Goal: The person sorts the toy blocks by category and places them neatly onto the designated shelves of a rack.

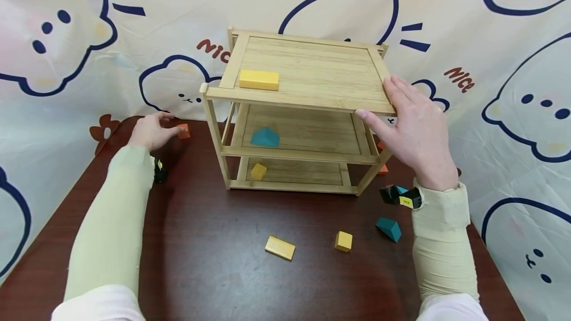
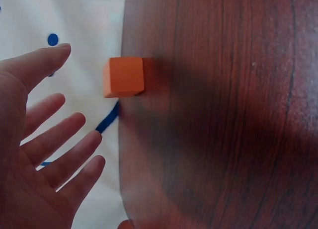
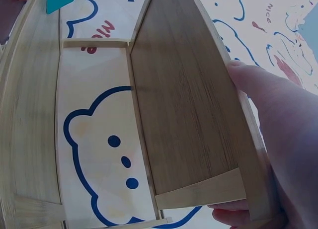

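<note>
My left hand [image 1: 153, 132] is spread wide beside the orange cube [image 2: 125, 77], near the far edge of the worktop [image 1: 205, 261]; in the head view my thumb covers part of it. My right hand [image 1: 417, 128] rests, fingers outstretched, on the wooden rack [image 1: 312, 71], palm hidden. Orange blocks [image 1: 382, 169] show only partly behind its right post.

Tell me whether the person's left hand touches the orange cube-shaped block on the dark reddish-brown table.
Apart. The left wrist view shows a plain gap between the left hand, thumb included, and the orange cube-shaped block.
</note>
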`<state>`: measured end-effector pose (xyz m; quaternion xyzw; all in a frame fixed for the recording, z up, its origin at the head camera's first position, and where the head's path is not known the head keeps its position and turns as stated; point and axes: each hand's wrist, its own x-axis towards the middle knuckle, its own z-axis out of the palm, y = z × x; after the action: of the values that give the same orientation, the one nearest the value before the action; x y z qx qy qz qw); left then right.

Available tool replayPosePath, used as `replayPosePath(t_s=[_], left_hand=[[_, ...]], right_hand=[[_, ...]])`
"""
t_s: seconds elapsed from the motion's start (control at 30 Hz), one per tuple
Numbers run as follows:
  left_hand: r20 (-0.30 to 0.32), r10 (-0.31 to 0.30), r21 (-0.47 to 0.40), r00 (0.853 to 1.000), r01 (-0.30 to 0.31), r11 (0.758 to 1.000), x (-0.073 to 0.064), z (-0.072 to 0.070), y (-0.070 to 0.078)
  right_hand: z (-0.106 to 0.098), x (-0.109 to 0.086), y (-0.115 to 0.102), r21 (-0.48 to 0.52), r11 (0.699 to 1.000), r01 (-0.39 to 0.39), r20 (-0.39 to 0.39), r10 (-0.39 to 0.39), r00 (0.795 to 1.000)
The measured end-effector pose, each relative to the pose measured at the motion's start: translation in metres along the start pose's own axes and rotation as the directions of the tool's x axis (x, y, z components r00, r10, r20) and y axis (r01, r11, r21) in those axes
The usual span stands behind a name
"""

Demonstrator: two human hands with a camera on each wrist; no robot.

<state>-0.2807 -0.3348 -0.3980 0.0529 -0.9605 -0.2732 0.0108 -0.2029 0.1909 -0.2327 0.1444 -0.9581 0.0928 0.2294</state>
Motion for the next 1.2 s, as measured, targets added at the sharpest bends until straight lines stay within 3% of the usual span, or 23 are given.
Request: replayPosePath(t_s=[0.37, 0.87, 1.03, 1.2], left_hand=[[0.038, -0.018, 0.027, 0.999, 0.017, 1.000, 0.016, 0.009, 0.001], [-0.006, -0.121, -0.051, 0.993, 0.121, 0.991, 0.020, 0.049, -0.003], [0.013, -0.162, -0.070, 0.987, 0.163, 0.984, 0.020, 0.052, -0.001], [-0.016, -0.148, -0.043, 0.989, 0.147, 0.988, 0.020, 0.051, 0.001]], right_hand=[[0.002, 0.000, 0.001, 0.007, 1.000, 0.004, -0.003, -0.004, 1.000], [-0.001, 0.003, 0.002, -0.012, 1.000, 0.001, 0.006, -0.001, 1.000], [-0.003, 0.003, 0.002, -0.030, 1.000, -0.004, 0.039, 0.005, 0.999], [-0.003, 0.003, 0.001, -0.051, 0.999, -0.009, 0.076, 0.013, 0.997]])
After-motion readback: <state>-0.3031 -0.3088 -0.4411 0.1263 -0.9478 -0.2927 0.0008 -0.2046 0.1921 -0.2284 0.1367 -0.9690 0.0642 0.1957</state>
